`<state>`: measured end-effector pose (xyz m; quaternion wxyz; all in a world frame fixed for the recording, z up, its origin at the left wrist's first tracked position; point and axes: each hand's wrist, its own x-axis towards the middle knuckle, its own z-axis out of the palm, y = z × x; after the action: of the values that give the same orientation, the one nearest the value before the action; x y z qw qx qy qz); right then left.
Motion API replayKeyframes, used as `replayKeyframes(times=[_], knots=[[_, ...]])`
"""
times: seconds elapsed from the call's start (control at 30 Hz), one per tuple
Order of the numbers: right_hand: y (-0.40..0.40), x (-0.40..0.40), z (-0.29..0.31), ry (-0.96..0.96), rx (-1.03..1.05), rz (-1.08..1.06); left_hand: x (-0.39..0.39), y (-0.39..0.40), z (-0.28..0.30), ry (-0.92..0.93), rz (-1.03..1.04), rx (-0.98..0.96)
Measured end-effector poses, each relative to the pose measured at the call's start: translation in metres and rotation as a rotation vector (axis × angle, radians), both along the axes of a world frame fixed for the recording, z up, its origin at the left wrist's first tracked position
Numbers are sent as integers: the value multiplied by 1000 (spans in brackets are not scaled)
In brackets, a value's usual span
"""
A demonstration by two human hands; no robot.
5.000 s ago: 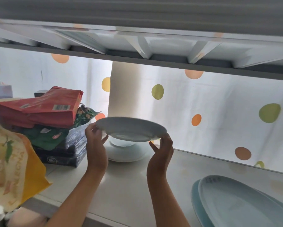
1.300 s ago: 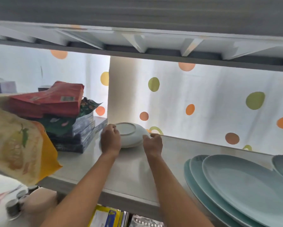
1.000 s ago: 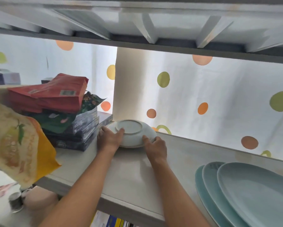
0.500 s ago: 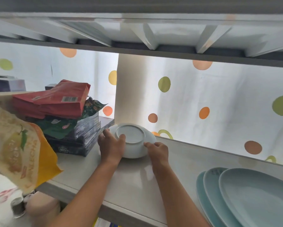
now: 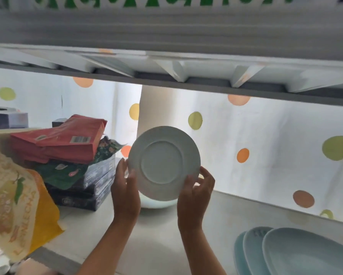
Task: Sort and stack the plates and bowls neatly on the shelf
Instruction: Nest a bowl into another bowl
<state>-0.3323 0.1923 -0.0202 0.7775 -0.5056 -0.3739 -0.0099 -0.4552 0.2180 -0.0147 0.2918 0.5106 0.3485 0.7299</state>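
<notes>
A small white plate [image 5: 163, 162] is held up above the shelf [image 5: 162, 241], tilted almost upright with its underside and foot ring facing me. My left hand [image 5: 125, 187] grips its left rim and my right hand [image 5: 194, 190] grips its lower right rim. Under the plate a white dish [image 5: 156, 203] rests on the shelf, mostly hidden by the plate and my hands. At the lower right lie overlapping pale blue oval plates [image 5: 297, 255].
Left of the dishes stands a pile of dark boxes [image 5: 91, 187] topped by red and green packets [image 5: 61, 141]. A yellow bag [image 5: 17, 205] hangs over the shelf's front left edge. The upper shelf's underside [image 5: 166, 76] runs close overhead. A polka-dot curtain [image 5: 266, 151] closes the back.
Both hands have lifted the top white plate off the stack and tilted it up toward me. Half a second ago it lay upside down on the shelf under my hands.
</notes>
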Motion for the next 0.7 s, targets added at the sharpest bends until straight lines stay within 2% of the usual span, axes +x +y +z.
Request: replayKeyframes(times=[0.13,0.27,0.37,0.7], knots=[[-7,-2,2,-65,48,15,-1,6,5,-100,-133,25],[-9,-4,-6,-68,-135,154,-6,17,-1,-262,-234,-61],[-10,-3,-7,-86,-204,172,-5,17,-2,-336,-306,-130],[-24,-2,-1,-64,-194,145,-2,8,-1,-213,-277,-147]])
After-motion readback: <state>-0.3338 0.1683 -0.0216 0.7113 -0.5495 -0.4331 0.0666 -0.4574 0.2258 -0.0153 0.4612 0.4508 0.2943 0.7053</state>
